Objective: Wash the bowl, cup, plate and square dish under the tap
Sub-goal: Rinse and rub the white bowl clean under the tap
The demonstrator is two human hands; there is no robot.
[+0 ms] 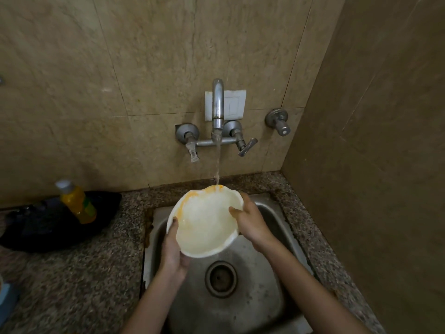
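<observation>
The bowl (207,220) hung over the sink (252,309), below the tap (217,109) on the wall behind, with the left hand (172,254) at its near-left rim and the right hand (250,220) at its right. A bottle (77,201) stood on the bench (72,273) — left of the sink.

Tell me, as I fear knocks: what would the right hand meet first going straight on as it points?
The bowl: the right hand points up and left and grips its right rim. Past that, probably the water stream at the far rim; depth is unclear.
</observation>
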